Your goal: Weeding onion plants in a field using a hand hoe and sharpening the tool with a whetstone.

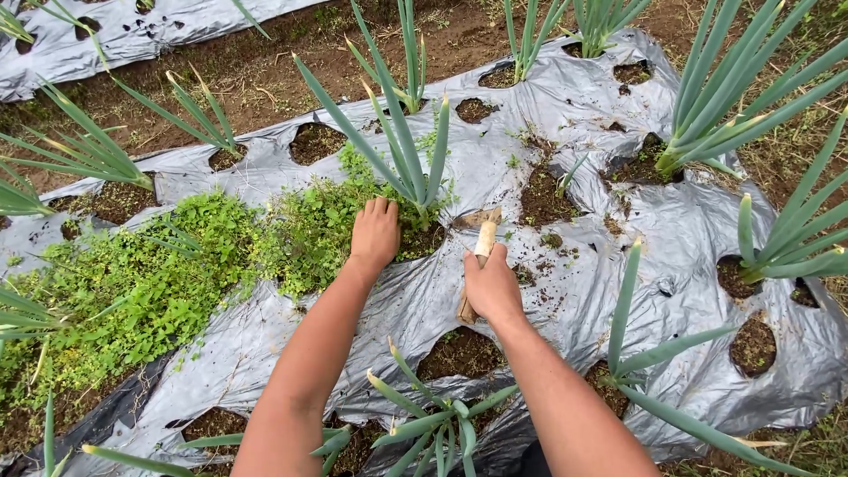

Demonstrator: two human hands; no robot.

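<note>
A wide sheet of grey plastic mulch (565, 97) covered the raised bed, punched with round planting holes that showed dark soil, and both hands worked over its middle. A thick mat of small-leaved green weeds (150, 283) spread across the sheet to the left of the left hand and ran right up under its fingers. Tall green onion plants (415, 168) stood out of the holes; one clump rose just beyond the left hand's fingertips, others stood well off to the right of the right hand, and two more grew close to the person, beside and between the forearms. The left hand (374, 233) lay palm down with its fingers curled into the weeds at the base of that clump, pinching the greenery, though the fingertips themselves were buried and could not be seen. The right hand (491, 287) was wrapped tight around the pale wooden handle of a small hand tool (485, 240), which stuck out above and below the fist, its upper end pointing toward the hole beside the left hand.
</note>
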